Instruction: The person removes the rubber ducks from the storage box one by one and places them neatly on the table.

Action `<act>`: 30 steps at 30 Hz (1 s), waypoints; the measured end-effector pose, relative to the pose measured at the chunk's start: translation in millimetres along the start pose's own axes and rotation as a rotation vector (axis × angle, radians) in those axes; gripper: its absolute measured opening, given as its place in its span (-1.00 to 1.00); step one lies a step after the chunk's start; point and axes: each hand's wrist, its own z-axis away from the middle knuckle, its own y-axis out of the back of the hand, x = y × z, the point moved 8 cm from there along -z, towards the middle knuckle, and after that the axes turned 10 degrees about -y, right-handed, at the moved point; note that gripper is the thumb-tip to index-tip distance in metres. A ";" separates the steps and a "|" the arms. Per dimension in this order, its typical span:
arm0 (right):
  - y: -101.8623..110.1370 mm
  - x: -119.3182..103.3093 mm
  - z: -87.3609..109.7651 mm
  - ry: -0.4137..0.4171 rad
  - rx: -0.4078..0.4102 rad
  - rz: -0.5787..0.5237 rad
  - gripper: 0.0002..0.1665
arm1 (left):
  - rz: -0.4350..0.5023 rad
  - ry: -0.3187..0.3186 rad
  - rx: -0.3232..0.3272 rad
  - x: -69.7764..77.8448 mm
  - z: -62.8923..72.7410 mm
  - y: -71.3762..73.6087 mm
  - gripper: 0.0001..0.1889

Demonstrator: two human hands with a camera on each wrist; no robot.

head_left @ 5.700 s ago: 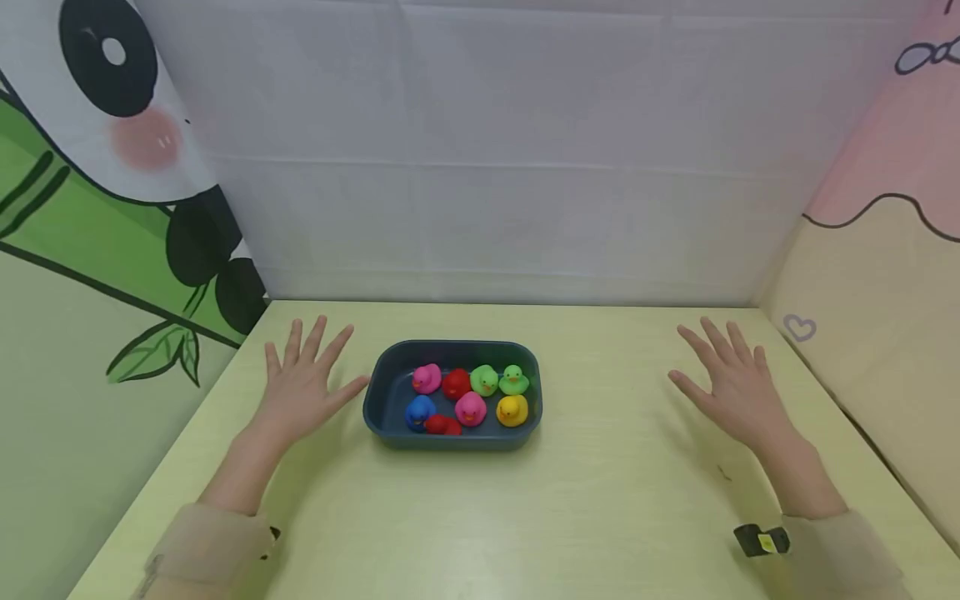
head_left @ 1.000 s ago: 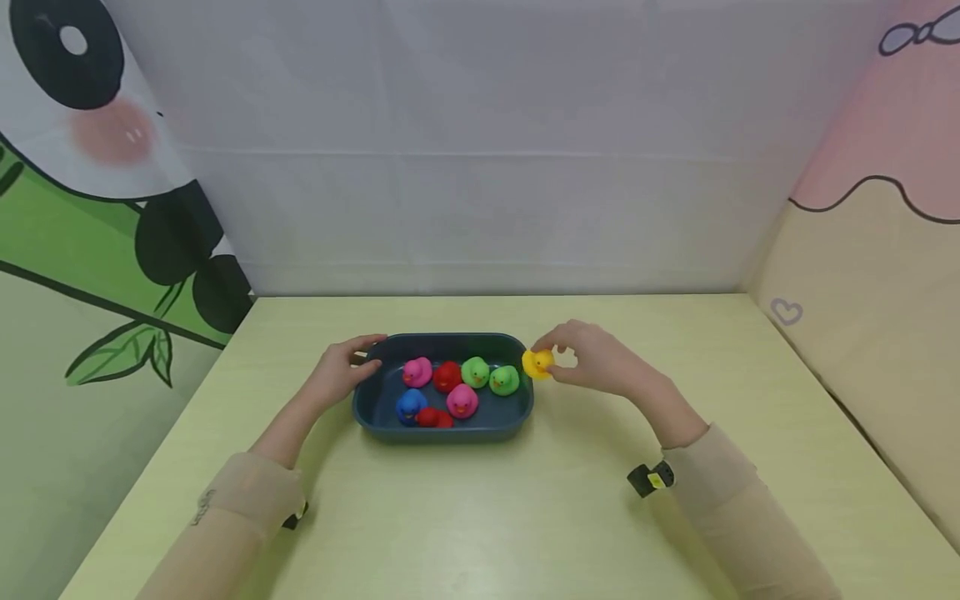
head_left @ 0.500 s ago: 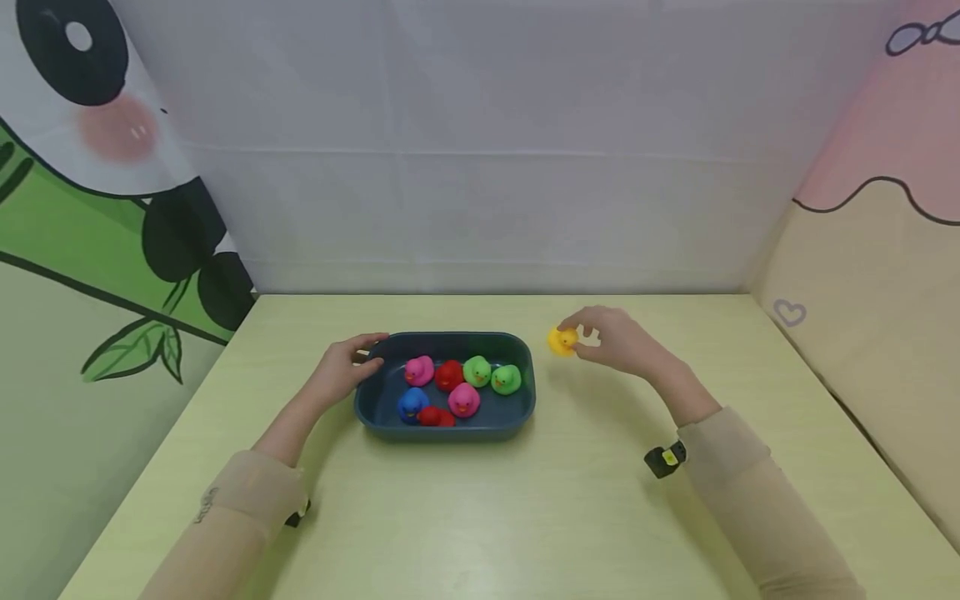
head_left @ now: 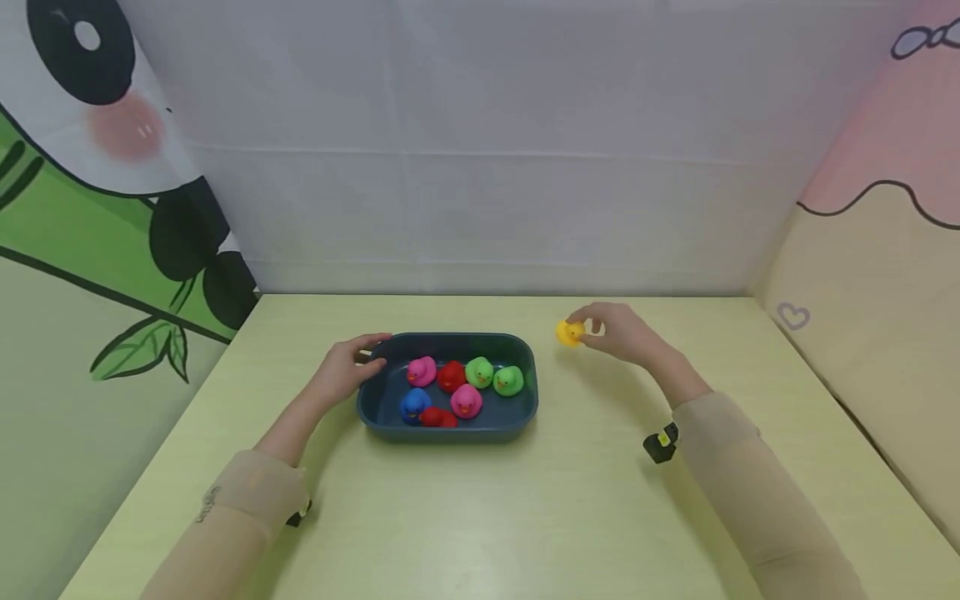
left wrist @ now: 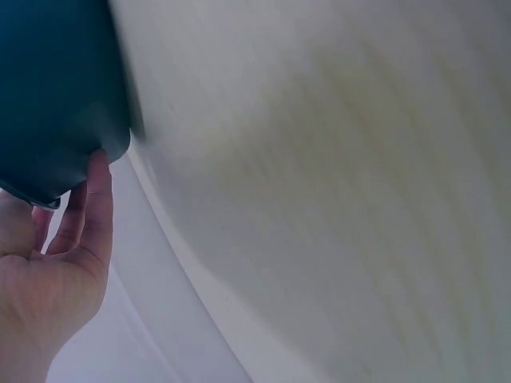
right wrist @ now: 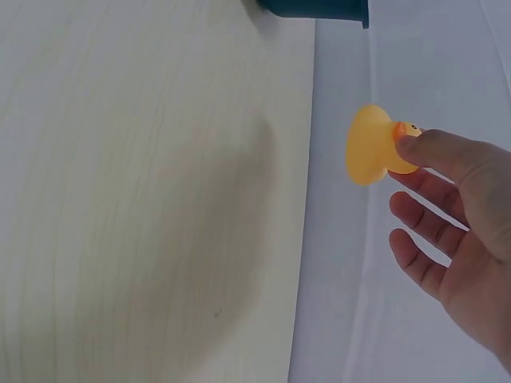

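My right hand [head_left: 618, 336] pinches a yellow rubber duck [head_left: 570, 333] between thumb and fingertips, right of and behind the dark blue tray [head_left: 450, 435]. In the right wrist view, the duck [right wrist: 370, 145] is held at its head and its shadow falls apart from it on the table. My left hand [head_left: 337, 372] grips the tray's left end, thumb at the rim and fingers against the outer wall, as the left wrist view shows. Inside the tray lie several more rubber ducks: pink [head_left: 467, 401], green [head_left: 508, 381], blue [head_left: 415, 405] and red [head_left: 452, 377].
The tray stands on a pale wood-grain table [head_left: 480, 517]. A white cloth wall [head_left: 480, 225] rises behind the table's back edge. Printed panels stand at the left and right [head_left: 870, 333]. Each wrist carries a small black camera [head_left: 661, 443].
The yellow duck, first in the tray, came over its right edge in my right hand and moved right and backward. My left hand went to the tray's left end and keeps its grip.
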 end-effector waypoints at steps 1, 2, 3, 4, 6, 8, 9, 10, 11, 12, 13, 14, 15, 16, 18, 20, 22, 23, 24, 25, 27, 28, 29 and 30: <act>-1.3 2.1 -1.9 -0.005 -0.001 0.003 -0.63 | 0.000 0.000 0.000 -0.2 -0.2 -0.1 -0.54; -2.4 3.7 -3.7 -0.008 -0.002 0.005 -0.63 | 0.000 -0.002 0.000 -0.5 -0.5 -0.2 -0.54; -3.3 5.0 -5.3 -0.010 -0.002 0.004 -0.63 | 0.002 -0.003 0.000 -0.6 -0.8 -0.4 -0.54; -3.9 6.3 -6.7 -0.010 -0.002 0.003 -0.63 | 0.004 -0.004 -0.002 -0.9 -1.0 -0.7 -0.54; -4.8 8.8 -9.0 -0.013 0.001 -0.002 -0.63 | 0.008 -0.005 -0.002 -1.1 -1.4 -1.4 -0.54; -5.9 11.0 -10.8 -0.010 0.001 -0.012 -0.63 | 0.011 -0.004 -0.003 -1.4 -1.8 -2.1 -0.54; -6.6 12.3 -11.9 -0.008 0.001 -0.016 -0.63 | 0.013 -0.001 -0.004 -1.5 -1.8 -2.4 -0.54; -7.5 13.8 -13.1 -0.005 0.000 -0.018 -0.62 | 0.013 0.003 -0.003 -2.0 -1.7 -2.7 -0.54; -8.4 15.4 -14.6 -0.004 0.001 -0.023 -0.62 | 0.011 0.008 -0.001 -2.8 -1.9 -3.0 -0.54; -9.3 17.1 -16.1 -0.002 0.002 -0.026 -0.62 | 0.011 0.010 -0.001 -3.5 -2.0 -3.2 -0.54; -10.4 19.1 -17.8 -0.001 0.003 -0.030 -0.62 | 0.010 0.011 0.000 -4.2 -2.2 -3.4 -0.54; -11.3 21.1 -19.4 -0.003 0.005 -0.033 -0.61 | 0.009 0.009 0.000 -4.7 -2.5 -3.4 -0.54; -12.3 23.3 -21.3 -0.007 0.007 -0.036 -0.61 | 0.008 0.010 0.001 -5.5 -2.7 -3.6 -0.54; -12.5 26.7 -25.4 -0.007 0.007 -0.039 -0.61 | 0.005 0.013 0.005 -5.8 -3.9 -4.1 -0.54; -13.5 33.8 -33.4 0.000 0.007 -0.042 -0.61 | 0.006 0.012 0.010 -5.4 -6.3 -4.9 -0.54; -14.7 39.7 -41.2 0.009 0.003 -0.050 -0.60 | 0.004 0.015 0.016 -5.0 -8.8 -5.7 -0.54; -17.6 44.8 -46.4 0.014 -0.003 -0.059 -0.60 | 0.006 0.019 0.019 -4.9 -10.0 -6.3 -0.54; -19.8 47.0 -47.8 0.012 -0.007 -0.066 -0.60 | 0.009 0.019 0.019 -4.6 -10.2 -6.6 -0.54; -21.9 48.7 -48.5 0.007 -0.015 -0.070 -0.60 | 0.011 0.020 0.018 -4.2 -10.1 -6.7 -0.54; -24.4 50.8 -49.5 0.000 -0.023 -0.073 -0.60 | 0.013 0.024 0.018 -4.2 -9.7 -7.1 -0.55; -29.2 55.0 -50.4 -0.020 -0.039 -0.071 -0.60 | 0.016 0.027 0.014 -3.6 -9.2 -8.3 -0.55; -31.4 57.0 -50.7 -0.031 -0.046 -0.067 -0.60 | 0.018 0.028 0.013 -3.3 -8.9 -8.9 -0.55; -33.3 58.9 -50.8 -0.042 -0.053 -0.063 -0.60 | 0.019 0.028 0.013 -2.6 -8.7 -9.4 -0.54; -34.6 60.1 -50.5 -0.053 -0.058 -0.058 -0.59 | 0.018 0.028 0.013 -2.2 -8.6 -9.8 -0.54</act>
